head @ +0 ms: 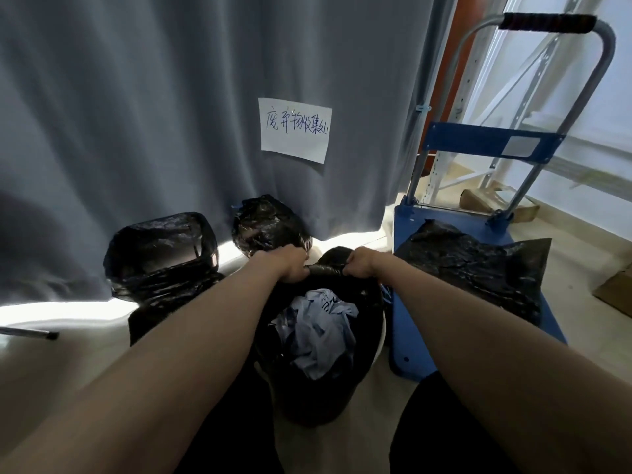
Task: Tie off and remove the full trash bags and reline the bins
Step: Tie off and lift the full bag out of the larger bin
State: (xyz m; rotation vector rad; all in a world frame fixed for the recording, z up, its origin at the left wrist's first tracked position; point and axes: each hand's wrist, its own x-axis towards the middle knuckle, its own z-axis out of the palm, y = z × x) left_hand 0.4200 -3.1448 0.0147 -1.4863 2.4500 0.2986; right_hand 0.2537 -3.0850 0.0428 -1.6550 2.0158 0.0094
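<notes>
A black trash bag (318, 395) sits in a white bin (382, 340) right below me, full of crumpled blue paper or cloth (321, 336). My left hand (290, 265) and my right hand (359, 263) both grip the far edge of the bag's mouth, which is bunched into a roll between them. A tied black bag (270, 227) lies behind by the curtain. To the left stands a bin lined with a black bag (160, 251).
A grey curtain (154, 114) with a handwritten paper sign (294, 130) hangs close in front. A blue platform trolley (410, 336) stands to the right with a loose black bag (475, 265) on its deck. Cardboard pieces (615, 295) lie on the floor at the far right.
</notes>
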